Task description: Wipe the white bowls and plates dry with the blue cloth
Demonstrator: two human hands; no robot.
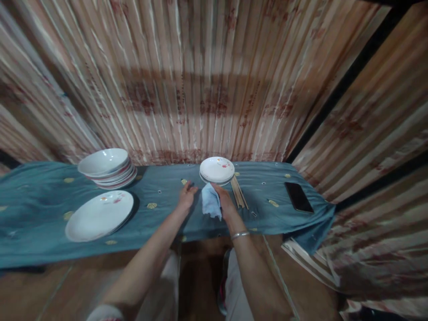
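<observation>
Head view: at the far left, white bowls stand nested in one stack; nearer to me lie large plates. Small plates are piled at the far middle. My left hand is half open, fingers loosely bent, seemingly holding nothing, just left of the cloth. My right hand grips this cloth, pale blue and crumpled, at the small plates' near rim; whether it touches them, I cannot tell.
</observation>
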